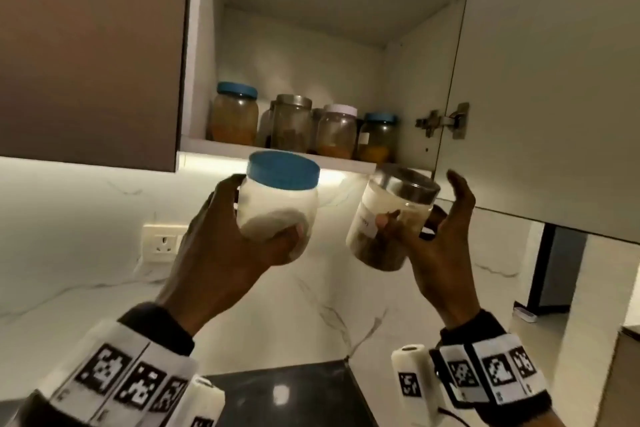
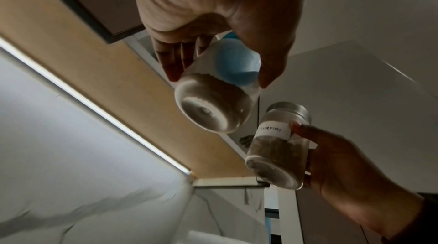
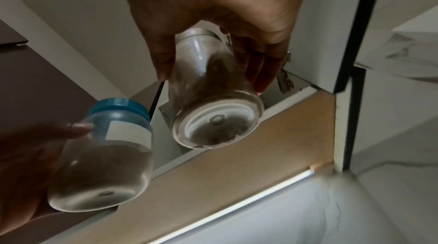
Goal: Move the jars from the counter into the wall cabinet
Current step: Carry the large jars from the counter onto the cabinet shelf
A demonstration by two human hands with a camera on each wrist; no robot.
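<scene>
Blue-lidded jar [image 1: 278, 199]: clear, white powder; steel-lidded jar [image 1: 388, 218]: labelled, brown contents.

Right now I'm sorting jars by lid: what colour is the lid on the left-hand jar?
Blue lid, clearest in the head view.

A: Dim overall. Main source: LED strip [image 2: 94, 107] under the wall cabinet [image 1: 204, 45], washing the marble backsplash [image 1: 86, 218] near-white in the head view, slightly blown out.
B: Cabinet interior?
A: Murky, soft, grainy; jars on the shelf [image 1: 304, 125] low in contrast. Small glare spot on the black countertop [image 1: 280, 392].
B: Blur?
A: Motion smear on both hands and wristbands at the bottom of the head view. Straight cabinet edges bowed by the wide lens.
B: Wrist cams?
A: Backlit, looking up. Left hand [image 2: 213, 14] pale, out of focus up close. Right hand [image 3: 225, 14] shadowed. Strip [image 3: 237, 207] clipped white.
</scene>
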